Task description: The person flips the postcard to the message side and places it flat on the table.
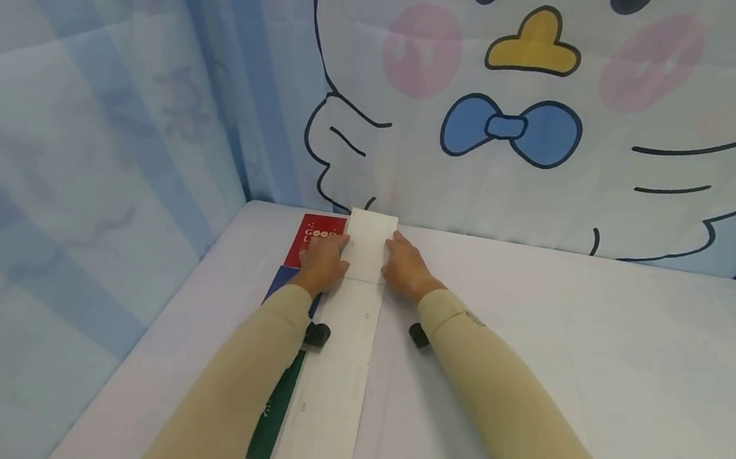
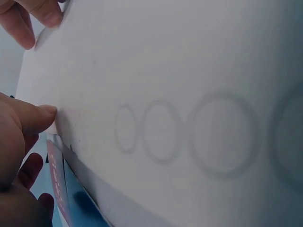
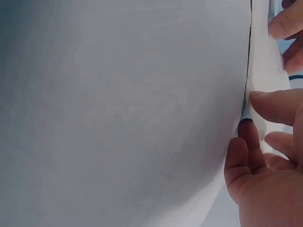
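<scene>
A long white paper strip (image 1: 345, 323), crossed by fold lines, runs from near the front to the far edge of the table. My left hand (image 1: 325, 261) pinches its left edge at the far end, the thumb (image 2: 40, 116) on the white face and other fingers curled below. Across from it, my right hand (image 1: 409, 267) grips the right edge, with thumb (image 3: 270, 105) over the paper and fingertips underneath. Along the strip's left side show a red panel (image 1: 303, 242) with white lettering, a blue panel (image 1: 282, 279) and a green panel (image 1: 274, 416), partly covered by the left arm.
The table (image 1: 580, 375) has a white cover. A blue and white curtain (image 1: 82, 158) hangs at the left, and a cloth with a cartoon bird (image 1: 511, 191) hangs behind the far edge. Dark wrist cameras (image 1: 316, 334) sit below both wrists.
</scene>
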The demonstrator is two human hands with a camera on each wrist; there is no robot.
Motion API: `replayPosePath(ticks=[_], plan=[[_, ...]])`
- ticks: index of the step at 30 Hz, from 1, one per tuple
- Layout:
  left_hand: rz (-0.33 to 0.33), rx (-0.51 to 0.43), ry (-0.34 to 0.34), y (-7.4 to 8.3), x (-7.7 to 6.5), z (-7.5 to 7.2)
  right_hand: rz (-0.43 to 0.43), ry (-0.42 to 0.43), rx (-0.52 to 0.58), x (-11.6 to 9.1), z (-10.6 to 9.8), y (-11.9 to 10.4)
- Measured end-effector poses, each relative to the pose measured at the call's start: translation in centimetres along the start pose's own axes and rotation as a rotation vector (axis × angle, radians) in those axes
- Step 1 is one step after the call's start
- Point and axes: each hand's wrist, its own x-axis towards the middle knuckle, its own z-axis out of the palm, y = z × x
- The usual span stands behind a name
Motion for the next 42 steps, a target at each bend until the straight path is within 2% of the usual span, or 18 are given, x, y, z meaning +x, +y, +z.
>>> replayPosePath(ticks=[11,16,21,25,36,42], plan=[[-0.039,-0.039,-0.017,0.07,-0.26,-0.06,0.010,-0.033,0.008,0.30,0.23,0.19],[-0.048,-0.032,-0.039,-0.04,-0.19,-0.10,0.009,-0.045,-0.008,0.28,0.20,0.20],[-0.025,-0.014,-0.048,0.03,-0.19,-0.19,0.005,-0.054,-0.015,0.30,0.19,0.27],[-0.016,0.010,-0.064,0.13,-0.21,-0.26,0.021,-0.053,0.021,0.28,0.25,0.29],[-0.072,0.009,-0.112,0.08,-0.12,-0.41,0.050,-0.103,0.032,0.46,0.27,0.42],[-0.073,0.017,-0.114,0.30,-0.19,-0.77,0.058,-0.091,0.069,0.39,0.27,0.26]])
